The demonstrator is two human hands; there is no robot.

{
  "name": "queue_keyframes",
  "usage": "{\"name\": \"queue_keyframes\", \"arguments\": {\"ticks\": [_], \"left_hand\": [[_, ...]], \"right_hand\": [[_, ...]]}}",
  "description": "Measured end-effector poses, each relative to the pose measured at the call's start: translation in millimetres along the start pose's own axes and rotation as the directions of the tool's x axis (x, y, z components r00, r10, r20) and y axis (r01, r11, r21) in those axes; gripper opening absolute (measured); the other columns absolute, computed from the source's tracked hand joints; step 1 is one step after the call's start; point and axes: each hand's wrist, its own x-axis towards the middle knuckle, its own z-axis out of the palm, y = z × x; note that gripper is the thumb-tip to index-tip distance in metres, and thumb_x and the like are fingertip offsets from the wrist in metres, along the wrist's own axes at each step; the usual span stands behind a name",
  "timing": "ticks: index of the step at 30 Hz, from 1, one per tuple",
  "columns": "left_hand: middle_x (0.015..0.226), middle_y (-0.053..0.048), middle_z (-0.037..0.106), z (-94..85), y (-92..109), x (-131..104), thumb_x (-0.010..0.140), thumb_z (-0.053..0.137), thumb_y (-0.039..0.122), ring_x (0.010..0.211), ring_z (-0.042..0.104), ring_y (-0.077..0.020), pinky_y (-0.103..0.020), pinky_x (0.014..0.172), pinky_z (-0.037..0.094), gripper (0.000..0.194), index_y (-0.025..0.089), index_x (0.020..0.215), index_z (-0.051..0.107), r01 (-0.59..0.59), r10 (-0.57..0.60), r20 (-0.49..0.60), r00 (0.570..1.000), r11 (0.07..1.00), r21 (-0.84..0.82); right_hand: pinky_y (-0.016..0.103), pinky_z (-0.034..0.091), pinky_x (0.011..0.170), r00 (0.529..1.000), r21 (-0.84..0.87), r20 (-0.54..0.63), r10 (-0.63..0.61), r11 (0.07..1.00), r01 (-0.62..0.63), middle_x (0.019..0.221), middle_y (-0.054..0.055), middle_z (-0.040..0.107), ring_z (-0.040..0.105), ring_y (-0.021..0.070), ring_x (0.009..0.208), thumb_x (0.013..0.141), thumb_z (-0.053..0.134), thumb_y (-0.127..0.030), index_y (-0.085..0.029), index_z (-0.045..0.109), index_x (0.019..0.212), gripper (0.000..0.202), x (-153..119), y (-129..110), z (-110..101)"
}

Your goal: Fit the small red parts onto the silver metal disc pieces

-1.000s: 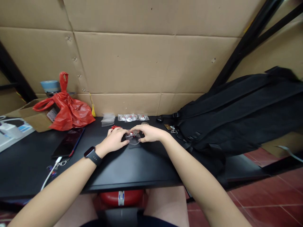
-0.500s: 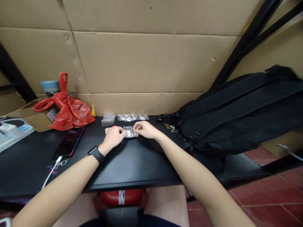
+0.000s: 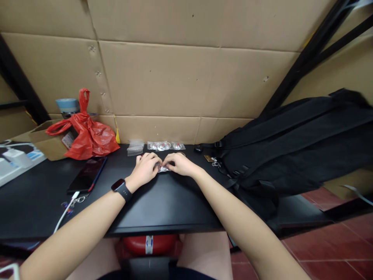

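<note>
A small clear plastic packet (image 3: 163, 168) lies on the black table between my two hands, mostly hidden by the fingers. My left hand (image 3: 146, 167), with a black watch on its wrist, is closed on the packet's left side. From the right, my right hand (image 3: 178, 164) pinches the packet's other side, its fingertips close to those of my left hand. Behind them, several round items in clear wrappers (image 3: 163, 146) lie in a row by the cardboard wall. A stack of clear plastic bags (image 3: 135, 147) is left of that row.
A red plastic bag (image 3: 93, 136) sits by an open cardboard box (image 3: 48, 144). A phone (image 3: 87, 175) with a white cable lies at the left, near a power strip (image 3: 17, 163). A black backpack (image 3: 291, 144) fills the right side.
Both hands have come closer together over the packet and now cover most of it. The view has shifted slightly, moving the scene to the right.
</note>
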Motion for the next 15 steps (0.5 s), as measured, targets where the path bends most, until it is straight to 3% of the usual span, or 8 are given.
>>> {"name": "queue_keyframes", "arguments": {"ticks": [4,8,12,15], "left_hand": [[0.117,-0.004,0.068,-2.5,-4.8,-3.5,0.091,0.039,0.013,0.115,0.052,-0.0262,-0.044,0.09,0.032,0.036,0.026,0.105,0.07,-0.012,0.011,0.08,0.997,1.0,0.014],[0.132,-0.005,0.063,-6.2,-3.7,-7.4,0.098,0.037,0.031,0.126,0.045,-0.0316,-0.051,0.097,0.031,0.037,0.029,0.117,0.068,-0.019,0.016,0.166,0.986,1.0,0.016],[0.138,-0.009,0.059,-10.0,0.4,-7.9,0.095,0.044,0.034,0.128,0.046,-0.0298,-0.048,0.099,0.033,0.039,0.027,0.131,0.058,-0.028,0.028,0.091,0.995,1.0,0.001],[0.125,-0.008,0.067,-12.0,1.9,-6.4,0.093,0.046,0.027,0.124,0.052,-0.0267,-0.045,0.098,0.032,0.031,0.025,0.117,0.065,-0.072,0.073,0.058,0.996,0.997,-0.013]], "right_hand": [[0.029,0.047,0.084,0.995,-0.017,0.094,0.016,1.0,-0.014,0.1,0.005,0.075,0.067,0.0189,0.089,0.075,0.058,-0.004,-0.019,0.076,0.101,0.035,-3.5,-3.7,-5.7],[0.033,0.045,0.089,0.985,-0.033,0.174,-0.014,0.999,0.02,0.107,0.007,0.073,0.065,0.0223,0.097,0.071,0.071,-0.016,-0.019,0.073,0.11,0.039,-6.7,-5.7,-9.9],[0.038,0.039,0.091,0.987,-0.101,0.153,0.046,0.994,-0.031,0.11,0.008,0.071,0.063,0.0257,0.101,0.074,0.078,-0.041,-0.02,0.072,0.111,0.043,-6.0,-7.0,-7.2],[0.038,0.036,0.089,0.983,-0.141,0.142,0.117,0.985,-0.096,0.109,0.008,0.071,0.062,0.0265,0.103,0.078,0.076,-0.04,-0.02,0.071,0.108,0.036,-3.8,-8.6,-3.2]]}}
